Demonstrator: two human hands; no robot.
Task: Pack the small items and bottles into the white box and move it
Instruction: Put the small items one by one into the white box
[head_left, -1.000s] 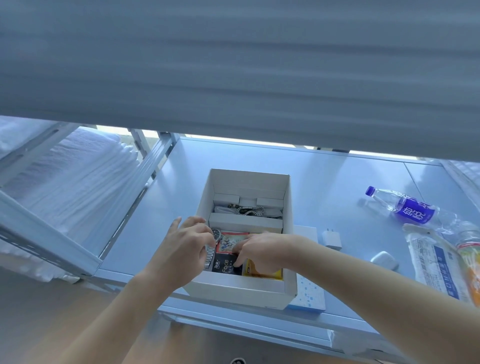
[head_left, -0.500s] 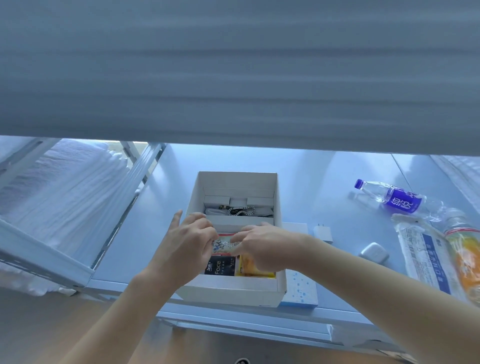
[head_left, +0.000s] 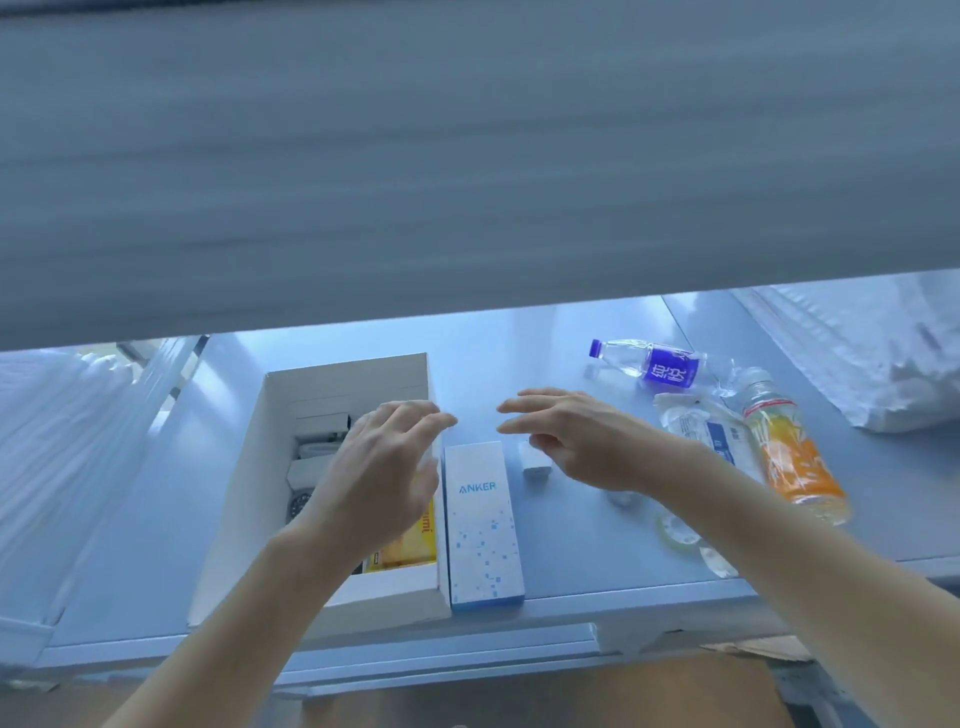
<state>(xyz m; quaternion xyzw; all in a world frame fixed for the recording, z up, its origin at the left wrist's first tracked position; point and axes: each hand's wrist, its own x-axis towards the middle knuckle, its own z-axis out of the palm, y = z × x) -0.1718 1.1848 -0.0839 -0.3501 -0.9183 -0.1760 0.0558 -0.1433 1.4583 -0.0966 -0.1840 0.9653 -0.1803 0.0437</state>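
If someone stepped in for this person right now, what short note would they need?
Left hand: open, holding nothing, above the white box.
Right hand: open, holding nothing, over the small white charger.
Done: yellow packet and small items are in the box.
Left: Anker box, charger, purple-label bottle, orange bottle and plastic pouch lie on the table; then move the box.

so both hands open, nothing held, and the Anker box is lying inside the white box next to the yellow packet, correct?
Not quite. In the head view the Anker box lies on the table, outside the white box, against its right wall. The rest holds: left hand and right hand are open and hold nothing, and the yellow packet is inside the white box.
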